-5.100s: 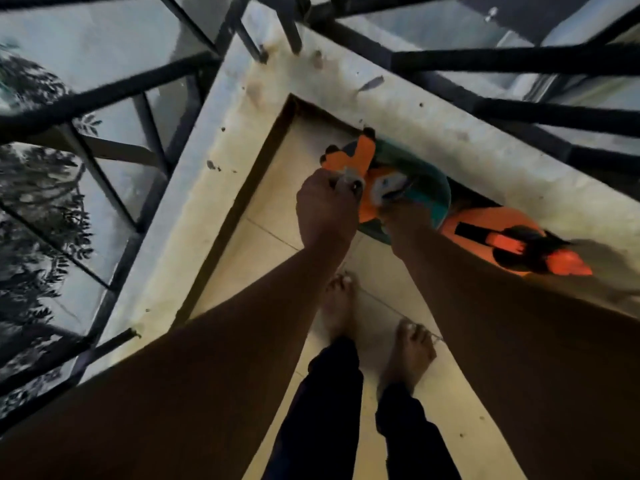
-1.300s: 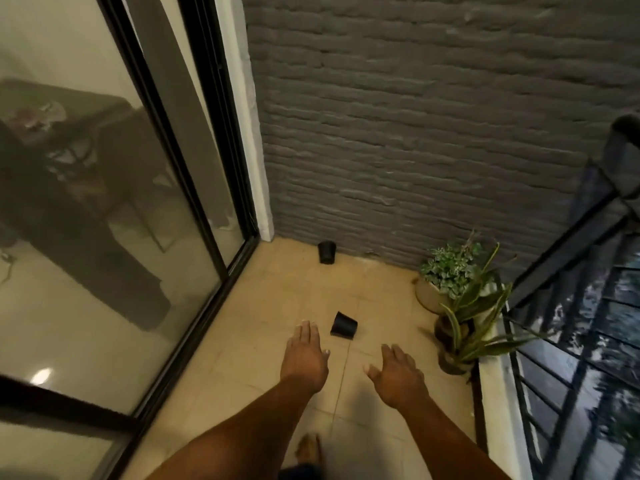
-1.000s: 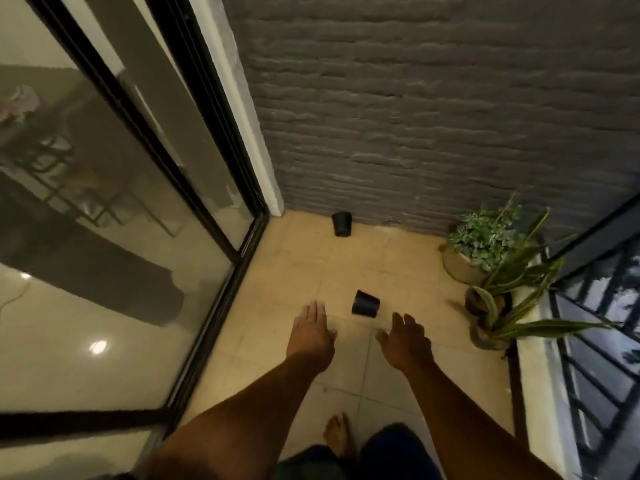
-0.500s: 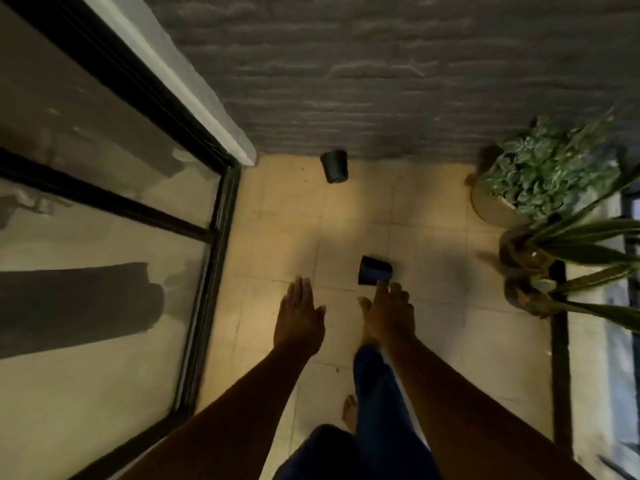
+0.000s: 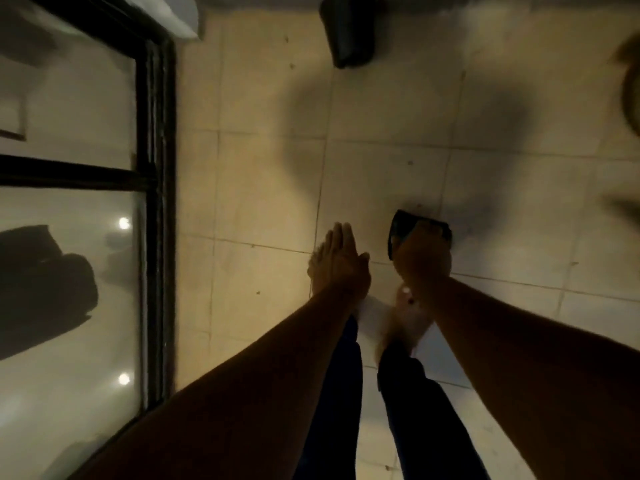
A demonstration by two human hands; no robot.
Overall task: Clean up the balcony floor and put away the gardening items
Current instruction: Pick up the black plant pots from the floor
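A small black plastic pot lies on its side on the beige tiled floor. My right hand is down on it, fingers curled over its body, covering most of it. My left hand hovers just left of it with fingers straight and together, holding nothing. A second black pot lies farther ahead by the base of the wall.
The black frame of a glass sliding door runs along the left. The blurred rim of a planter shows at the right edge. My bare feet and dark trousers are directly below my hands.
I have bent down and moved closer to the floor. My right hand went from just short of the near pot to closing over it. The left hand stays open beside it.
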